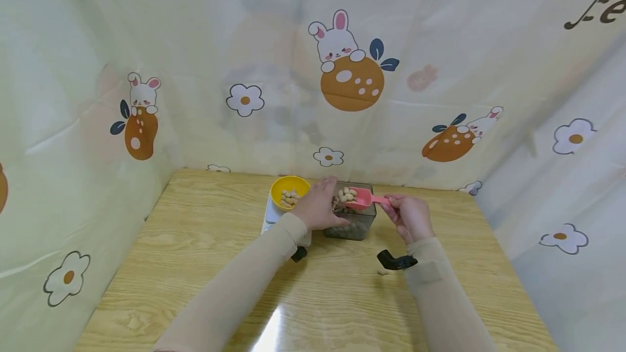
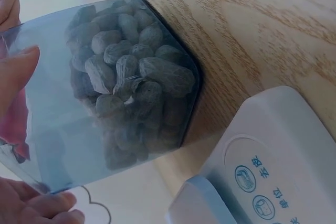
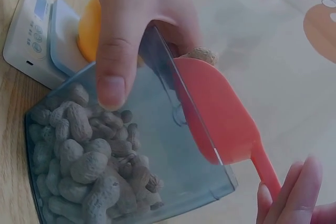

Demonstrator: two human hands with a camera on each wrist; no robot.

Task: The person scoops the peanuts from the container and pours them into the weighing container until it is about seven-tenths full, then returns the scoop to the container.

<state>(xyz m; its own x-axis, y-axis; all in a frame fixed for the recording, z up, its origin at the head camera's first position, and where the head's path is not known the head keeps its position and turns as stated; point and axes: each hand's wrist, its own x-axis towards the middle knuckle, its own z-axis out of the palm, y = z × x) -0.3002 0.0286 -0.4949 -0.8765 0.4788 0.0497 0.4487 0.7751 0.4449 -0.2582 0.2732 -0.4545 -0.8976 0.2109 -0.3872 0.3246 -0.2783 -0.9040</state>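
Note:
My right hand (image 1: pixel 411 216) pinches the handle of a pink scoop (image 1: pixel 363 199), whose bowl carries unshelled peanuts (image 1: pixel 348 194) at the mouth of a clear grey container (image 1: pixel 356 231). My left hand (image 1: pixel 317 206) grips that container by its upper left side. In the right wrist view, the thumb of the left hand presses the outer wall. More peanuts (image 2: pixel 118 66) fill the lower part of the container, seen through its side. Left of it, a yellow bowl (image 1: pixel 276 184) with some peanuts (image 1: pixel 289 198) sits on a white kitchen scale (image 3: pixel 29 35). The display is too small to read.
One loose peanut (image 1: pixel 383 272) lies on the wooden table (image 1: pixel 195 254) near the right wrist. A patterned curtain (image 1: pixel 274 140) hangs behind the table and along both sides. Black wrist mounts (image 1: pixel 397 261) stick out by the sleeves.

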